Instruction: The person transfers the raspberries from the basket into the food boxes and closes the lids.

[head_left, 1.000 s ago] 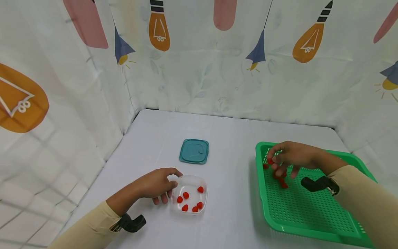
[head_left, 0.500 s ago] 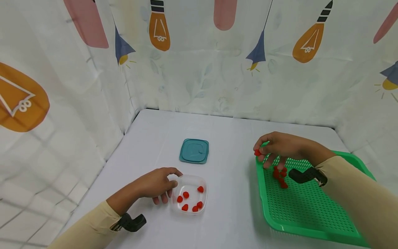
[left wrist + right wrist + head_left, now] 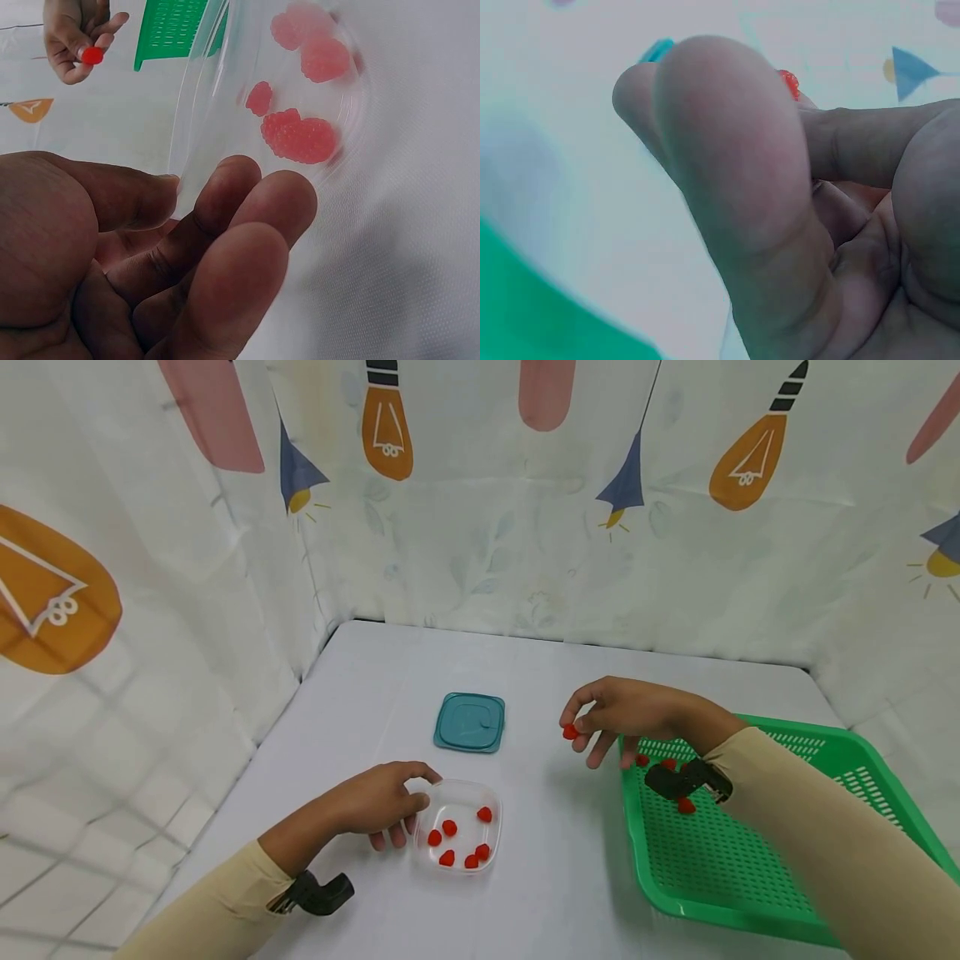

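Note:
My right hand pinches a red raspberry between thumb and fingertips, above the table just left of the green basket. In the right wrist view its fingers mostly hide that raspberry. At the left side of a clear plastic container, my left hand holds the rim with thumb and index finger. Its other fingers sit curled outside the wall. Several raspberries lie spread on the container's floor. More raspberries are in the basket, partly covered by the right wrist's camera.
A teal square lid lies flat on the white table behind the container. The basket's raised rim stands along the right side, under the right forearm. Patterned white cloth hangs behind the table and at its sides.
My right hand has lifted a raspberry out of the basket and carried it left over the rim, above the table. The left hand and container have stayed in place.

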Available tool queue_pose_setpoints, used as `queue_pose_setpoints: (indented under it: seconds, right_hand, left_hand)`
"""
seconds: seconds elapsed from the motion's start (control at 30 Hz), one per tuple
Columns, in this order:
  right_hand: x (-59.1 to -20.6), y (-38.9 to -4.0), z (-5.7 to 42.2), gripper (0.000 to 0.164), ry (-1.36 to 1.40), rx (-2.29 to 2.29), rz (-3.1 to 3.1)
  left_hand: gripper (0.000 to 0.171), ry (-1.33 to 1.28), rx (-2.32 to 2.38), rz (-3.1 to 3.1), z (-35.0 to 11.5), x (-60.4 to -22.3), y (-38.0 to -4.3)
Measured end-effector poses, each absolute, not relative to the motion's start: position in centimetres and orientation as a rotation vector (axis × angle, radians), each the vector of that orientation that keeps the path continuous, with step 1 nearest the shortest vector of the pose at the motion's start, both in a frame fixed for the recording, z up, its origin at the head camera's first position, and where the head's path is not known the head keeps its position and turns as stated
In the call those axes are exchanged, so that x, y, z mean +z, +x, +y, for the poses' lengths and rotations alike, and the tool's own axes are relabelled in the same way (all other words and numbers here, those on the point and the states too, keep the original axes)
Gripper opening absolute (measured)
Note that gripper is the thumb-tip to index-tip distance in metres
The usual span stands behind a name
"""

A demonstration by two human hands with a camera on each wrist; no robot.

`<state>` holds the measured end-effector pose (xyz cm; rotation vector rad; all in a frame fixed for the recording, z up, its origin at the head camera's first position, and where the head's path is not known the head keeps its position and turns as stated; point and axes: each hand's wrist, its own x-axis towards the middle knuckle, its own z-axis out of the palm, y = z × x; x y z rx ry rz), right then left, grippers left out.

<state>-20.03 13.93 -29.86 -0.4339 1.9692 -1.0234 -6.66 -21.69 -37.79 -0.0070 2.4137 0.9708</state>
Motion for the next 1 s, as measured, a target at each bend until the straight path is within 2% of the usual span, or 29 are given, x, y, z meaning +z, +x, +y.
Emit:
queue_pose_setpoints:
  seconds: [0.63,1.0]
  right_hand:
    - [-31.1,-17.4,7.1,0.017,-0.553,-0.957,1.872]
    - [-31.8,-15.9,4.7,0.014,-0.594,-0.913,1.847]
  left_hand:
    - [0.036,-0.023,0.94,2.417,-21.7,-37.7,-6.6]
    - [0.038,-0.018,0.948,2.406,-21.8,-37.9,-6.8]
